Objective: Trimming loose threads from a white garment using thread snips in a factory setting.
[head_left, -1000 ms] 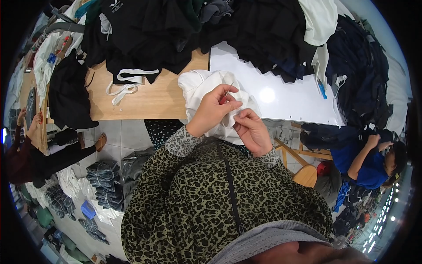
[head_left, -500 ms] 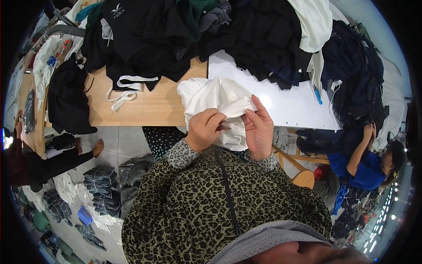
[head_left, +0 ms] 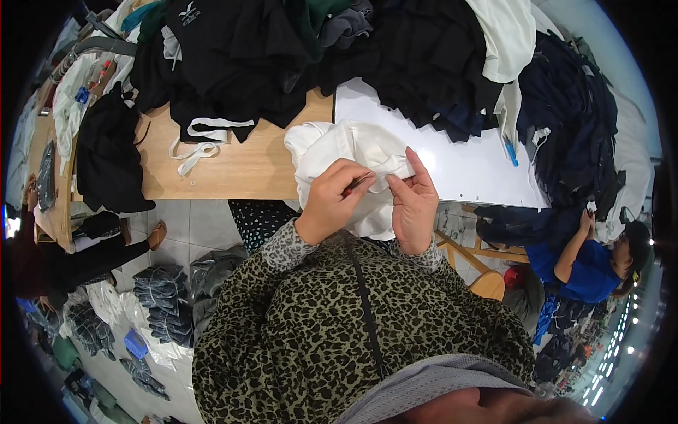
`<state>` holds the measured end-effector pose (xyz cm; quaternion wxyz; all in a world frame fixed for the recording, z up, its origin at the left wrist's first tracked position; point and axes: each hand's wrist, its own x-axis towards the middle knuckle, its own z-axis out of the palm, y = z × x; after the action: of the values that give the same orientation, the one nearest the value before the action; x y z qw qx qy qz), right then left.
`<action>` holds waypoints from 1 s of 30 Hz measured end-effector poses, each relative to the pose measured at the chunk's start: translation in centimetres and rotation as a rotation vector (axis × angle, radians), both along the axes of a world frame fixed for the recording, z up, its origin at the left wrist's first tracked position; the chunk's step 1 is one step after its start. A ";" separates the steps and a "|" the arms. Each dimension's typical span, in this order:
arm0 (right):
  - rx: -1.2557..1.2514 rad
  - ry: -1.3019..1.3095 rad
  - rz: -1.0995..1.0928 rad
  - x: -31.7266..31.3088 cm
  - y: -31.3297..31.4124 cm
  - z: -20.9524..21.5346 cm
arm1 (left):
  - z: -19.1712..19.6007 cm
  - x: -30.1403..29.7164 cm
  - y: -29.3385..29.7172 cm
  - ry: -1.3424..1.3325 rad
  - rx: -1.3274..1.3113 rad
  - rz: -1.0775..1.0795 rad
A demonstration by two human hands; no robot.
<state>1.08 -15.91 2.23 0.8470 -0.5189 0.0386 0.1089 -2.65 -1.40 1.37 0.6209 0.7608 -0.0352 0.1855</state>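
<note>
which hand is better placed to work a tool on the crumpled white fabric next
Probably the left hand: it holds a small red tool by the crumpled white fabric, whose edge the right hand pinches.

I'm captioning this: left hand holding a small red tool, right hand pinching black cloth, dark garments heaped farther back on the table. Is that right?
One slip: the head view shows the right hand pinching white cloth, not black. The rest stands: the left hand holds a small red tool, and dark garments are heaped farther back on the table.
</note>
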 end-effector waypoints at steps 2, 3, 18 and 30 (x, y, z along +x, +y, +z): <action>-0.035 -0.020 0.002 0.0 0.1 0.0 | 0.0 0.6 -0.6 -0.026 0.001 0.005; -0.035 -0.018 0.002 0.0 0.1 0.1 | -0.1 0.9 -0.9 -0.053 -0.001 0.007; 0.024 0.115 0.051 0.5 -0.2 0.1 | 0.1 1.8 0.1 0.507 -0.707 -0.127; 0.072 0.163 0.011 0.9 0.3 0.6 | 0.4 -0.1 -0.4 0.485 -0.590 -0.208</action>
<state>1.96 -15.57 2.79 0.8586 -0.4776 0.1005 0.1567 -2.77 -1.81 1.76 0.8186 0.5639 0.0907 -0.0614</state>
